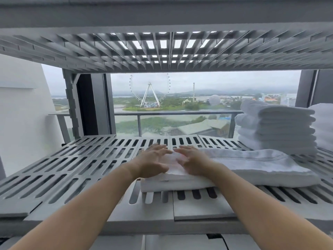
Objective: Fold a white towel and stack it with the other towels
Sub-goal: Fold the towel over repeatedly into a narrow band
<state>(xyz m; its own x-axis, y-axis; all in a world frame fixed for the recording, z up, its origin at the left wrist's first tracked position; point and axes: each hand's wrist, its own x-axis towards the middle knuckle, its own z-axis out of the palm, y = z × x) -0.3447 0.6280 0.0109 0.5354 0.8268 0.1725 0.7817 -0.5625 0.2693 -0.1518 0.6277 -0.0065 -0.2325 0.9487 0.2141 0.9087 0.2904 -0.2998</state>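
Soft overcast daylight from the window (180, 105), wide-angle bending at edges, slight blur.

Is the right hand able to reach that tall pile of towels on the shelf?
Probably yes. The right hand rests flat on the folded towel, and only a low towel lies between it and the tall pile. Nothing tall blocks the way.

**What the shelf keeps from view**

The left hand (153, 160) and right hand (191, 162) lie flat on the folded white towel (173, 183), covering most of its top. Their fingertips are blurred. At the right edge of the shelf (72, 168), a second towel pile (324, 123) is cut off by the frame. The tall stack (277, 127) hides the far right corner.
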